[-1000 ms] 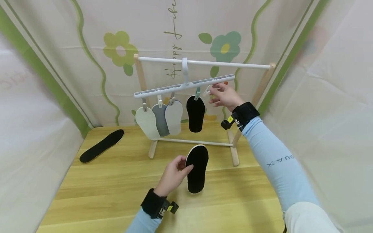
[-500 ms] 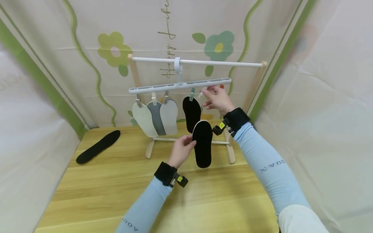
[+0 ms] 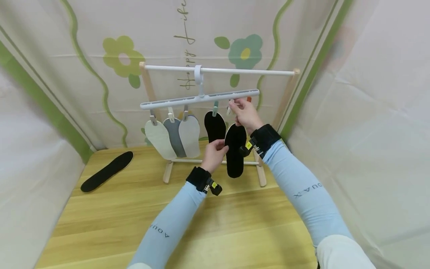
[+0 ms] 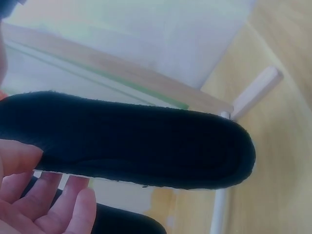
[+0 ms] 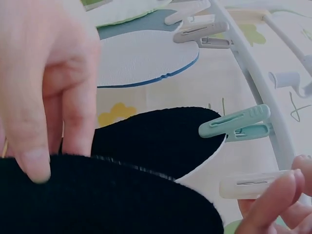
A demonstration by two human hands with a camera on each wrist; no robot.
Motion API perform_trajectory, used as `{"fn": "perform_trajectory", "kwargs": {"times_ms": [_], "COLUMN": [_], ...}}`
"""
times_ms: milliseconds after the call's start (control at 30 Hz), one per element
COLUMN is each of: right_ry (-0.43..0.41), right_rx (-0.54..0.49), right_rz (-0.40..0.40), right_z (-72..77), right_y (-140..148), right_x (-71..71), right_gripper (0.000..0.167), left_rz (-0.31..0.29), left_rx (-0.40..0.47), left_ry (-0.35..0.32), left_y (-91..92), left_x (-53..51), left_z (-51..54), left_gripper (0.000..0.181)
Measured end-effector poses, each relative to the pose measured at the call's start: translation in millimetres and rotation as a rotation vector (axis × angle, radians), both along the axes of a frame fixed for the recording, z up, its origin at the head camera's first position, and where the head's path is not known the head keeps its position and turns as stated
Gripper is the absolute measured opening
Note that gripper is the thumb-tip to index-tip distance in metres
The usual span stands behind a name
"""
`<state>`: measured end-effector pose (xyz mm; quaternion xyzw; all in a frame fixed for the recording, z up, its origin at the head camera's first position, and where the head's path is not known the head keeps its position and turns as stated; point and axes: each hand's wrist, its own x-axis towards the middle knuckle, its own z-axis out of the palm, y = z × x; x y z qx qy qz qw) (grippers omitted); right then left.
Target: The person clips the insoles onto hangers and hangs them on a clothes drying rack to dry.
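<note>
My left hand pinches a black insole by its edge, thumb on the black face and fingers behind. The insole stands upright, its top just below my right hand. My right hand pinches a white clip that hangs from the white hanger. In the right wrist view the insole's rounded end is close to the clip but apart from it. Beside it another black insole hangs from a teal clip.
Left on the hanger hang a cream insole, a grey insole and a white insole. An orange clip is at the right. A wooden rack bears the hanger. One black insole lies on the table.
My left hand has raised the black insole from low over the table to beneath the white clip. My right hand has stayed at the clip. The head view has shifted slightly.
</note>
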<state>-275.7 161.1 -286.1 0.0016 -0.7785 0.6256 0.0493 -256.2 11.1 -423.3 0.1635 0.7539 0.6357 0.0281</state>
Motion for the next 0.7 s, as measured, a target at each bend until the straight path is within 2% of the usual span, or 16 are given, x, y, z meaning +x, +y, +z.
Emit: {"fn": "perform_trajectory", "kwargs": {"times_ms": [167,400,700], "right_ry": [0.013,0.057,0.234], "right_rx": [0.051,0.079,0.141], "right_rz": [0.001,-0.001,-0.087], "right_z": [-2.1,-4.9,-6.5], "right_y": [1,3,-1], "right_x": [1.6,-1.5,0.7], "right_gripper": [0.043,0.040,0.033], "left_rz": [0.031,0.068,0.082], "left_rx": [0.009,0.013,0.039], "left_ry": [-0.029,-0.023,0.035], "left_y": [7.6,10.9,7.1], "left_x": [-7.1,-14.3,-8.3], "left_z": [-5.2,-9.6,-4.4], "left_gripper": [0.026,0.025,0.025]}}
